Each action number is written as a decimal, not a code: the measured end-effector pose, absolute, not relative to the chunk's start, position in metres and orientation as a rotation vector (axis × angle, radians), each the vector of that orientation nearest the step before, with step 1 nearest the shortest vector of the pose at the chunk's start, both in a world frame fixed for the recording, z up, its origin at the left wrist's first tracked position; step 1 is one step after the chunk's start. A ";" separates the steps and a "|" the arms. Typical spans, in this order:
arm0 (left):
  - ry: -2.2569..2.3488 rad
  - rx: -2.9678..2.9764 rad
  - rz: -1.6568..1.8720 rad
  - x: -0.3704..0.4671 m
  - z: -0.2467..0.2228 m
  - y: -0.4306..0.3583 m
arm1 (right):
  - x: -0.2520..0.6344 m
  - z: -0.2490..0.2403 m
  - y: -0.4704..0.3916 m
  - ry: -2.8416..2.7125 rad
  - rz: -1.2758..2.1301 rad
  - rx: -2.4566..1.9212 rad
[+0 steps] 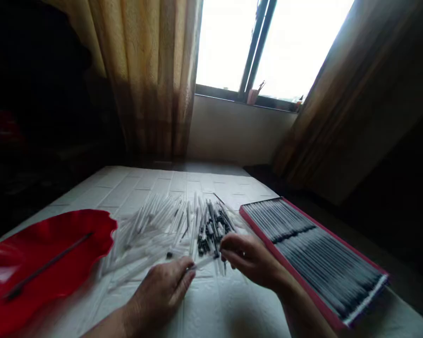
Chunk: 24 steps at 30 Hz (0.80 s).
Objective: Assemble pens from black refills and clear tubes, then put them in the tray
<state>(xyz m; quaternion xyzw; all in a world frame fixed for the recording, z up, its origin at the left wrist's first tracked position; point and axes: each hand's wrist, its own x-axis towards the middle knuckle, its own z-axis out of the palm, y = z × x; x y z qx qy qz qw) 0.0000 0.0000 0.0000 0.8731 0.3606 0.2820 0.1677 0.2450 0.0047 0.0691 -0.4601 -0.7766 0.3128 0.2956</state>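
My left hand (164, 284) pinches a clear pen barrel (205, 262) between thumb and fingers, its far end pointing right. Close to that end, my right hand (248, 258) has its fingers pinched together, and what they hold is hidden. Just beyond both hands lies a pile of pen parts with black ends (211, 227). Many loose clear barrels (151, 220) are spread on the white table (211, 305) to the left of the pile. A small black piece (169, 255) rests beyond my left hand.
At the left stands a red wavy-rimmed bowl (61, 220) with a dark pen-like stick (49, 265) in it. A red-edged box (259, 230) at the right holds rows of pens (313, 256). Behind the table are curtains (144, 70) and a window with a small cup (253, 96) on its sill.
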 end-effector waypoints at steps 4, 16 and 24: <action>1.012 2.483 0.794 0.002 0.005 0.002 | 0.242 0.069 0.002 -2.088 0.871 -1.215; 1.020 2.428 0.758 0.001 0.010 0.000 | 0.247 0.063 0.005 -2.055 0.853 -1.204; 1.030 2.435 0.755 0.001 0.007 0.001 | 0.252 0.063 0.008 -2.046 0.853 -1.212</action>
